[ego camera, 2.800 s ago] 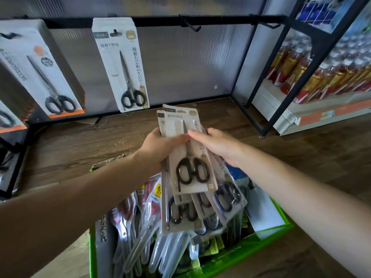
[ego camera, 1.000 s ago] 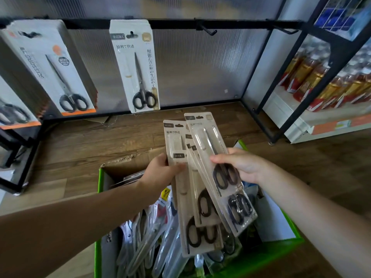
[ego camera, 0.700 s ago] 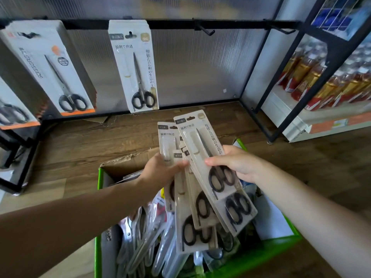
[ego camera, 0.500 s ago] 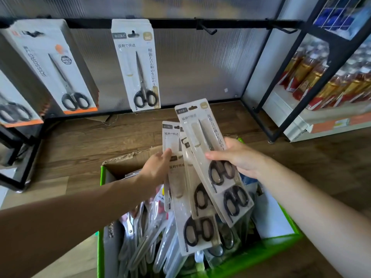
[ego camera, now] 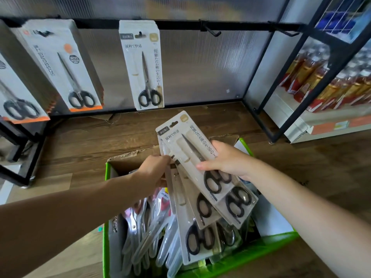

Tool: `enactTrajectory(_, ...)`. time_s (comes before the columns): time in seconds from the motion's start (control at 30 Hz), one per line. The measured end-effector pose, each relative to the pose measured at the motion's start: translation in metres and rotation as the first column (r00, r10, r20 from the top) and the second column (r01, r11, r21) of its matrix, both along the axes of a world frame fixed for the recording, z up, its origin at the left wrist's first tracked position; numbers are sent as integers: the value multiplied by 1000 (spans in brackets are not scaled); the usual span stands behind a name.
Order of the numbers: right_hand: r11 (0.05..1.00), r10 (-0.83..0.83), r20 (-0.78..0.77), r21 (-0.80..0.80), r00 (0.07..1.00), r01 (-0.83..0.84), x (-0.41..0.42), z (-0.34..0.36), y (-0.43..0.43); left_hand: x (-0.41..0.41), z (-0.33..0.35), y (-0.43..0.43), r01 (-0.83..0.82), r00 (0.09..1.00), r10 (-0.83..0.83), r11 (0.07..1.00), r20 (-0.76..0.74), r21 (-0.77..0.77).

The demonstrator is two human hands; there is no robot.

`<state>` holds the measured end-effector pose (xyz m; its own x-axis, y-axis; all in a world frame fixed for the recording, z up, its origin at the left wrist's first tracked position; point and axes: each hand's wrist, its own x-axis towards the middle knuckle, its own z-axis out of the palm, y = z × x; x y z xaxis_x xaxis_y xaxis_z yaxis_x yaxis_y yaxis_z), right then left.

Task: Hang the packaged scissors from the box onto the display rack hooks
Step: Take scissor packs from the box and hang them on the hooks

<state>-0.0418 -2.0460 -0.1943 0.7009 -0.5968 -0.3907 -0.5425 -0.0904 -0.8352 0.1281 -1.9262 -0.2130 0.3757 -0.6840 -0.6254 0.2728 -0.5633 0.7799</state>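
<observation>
Stock is seen already hung at the upper left of the frame, where orange-edged scissor packs are stacked thickly on the black rack bar. Just right of them, in the upper centre, a beige hung pack of the kind being handled is carried on one hook; how many lie behind it cannot be told.

Below, in the middle of the frame, the left hand is curled round the edge of the lower packs of a fanned bundle. The top pack of that fan is pinched by the right hand, with fingers laid across its front. The bundle is held over the green box, well short of the rack, so none of these packs is hung yet.

Further right along the bar, a first empty hook and a second empty hook are seen bare. Clear-wrapped packs are left heaped in the box.

The task is judged to be partly done: some hooks are filled, while the held bundle and the box contents are to be hung. At the far right a shelf of bottles is seen, apart from the work.
</observation>
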Motion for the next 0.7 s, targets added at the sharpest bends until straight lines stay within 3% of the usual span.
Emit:
enactTrajectory(0.13,997,1,-12,73,1000,0,4,0,3,0,-3,5,4,999,-4,1000,-50,-9)
enactTrajectory(0.27,994,25,77,108,997,-34,-1,-1,1,5,-6,6,31,999,-29,998,-33,58)
enactTrajectory(0.37,983,-23,185,184,982,-11,-5,3,-9,6,-3,7,173,972,-204,959,121,225)
enactTrajectory(0.4,980,-59,222,196,973,14,-6,4,-14,4,-2,7,281,891,-363,913,272,297)
enactTrajectory(0.43,978,-93,259,206,961,40,-5,3,-19,5,-4,9,294,803,-388,918,452,265)
enactTrajectory(0.5,967,-151,309,242,939,76,-4,3,-26,8,-2,7,108,799,-124,992,589,62)
enactTrajectory(0.53,962,-167,320,259,933,83,-2,3,-28,11,0,4,93,800,-52,995,598,-39)
enactTrajectory(0.57,959,-178,330,270,927,89,0,3,-29,13,5,0,154,838,-67,981,542,-116)
enactTrajectory(0.63,951,-212,355,291,911,107,3,4,-30,11,11,0,298,940,-239,924,245,-241)
enactTrajectory(0.7,935,-268,376,323,887,145,8,4,-29,8,8,2,335,941,-331,894,65,-298)
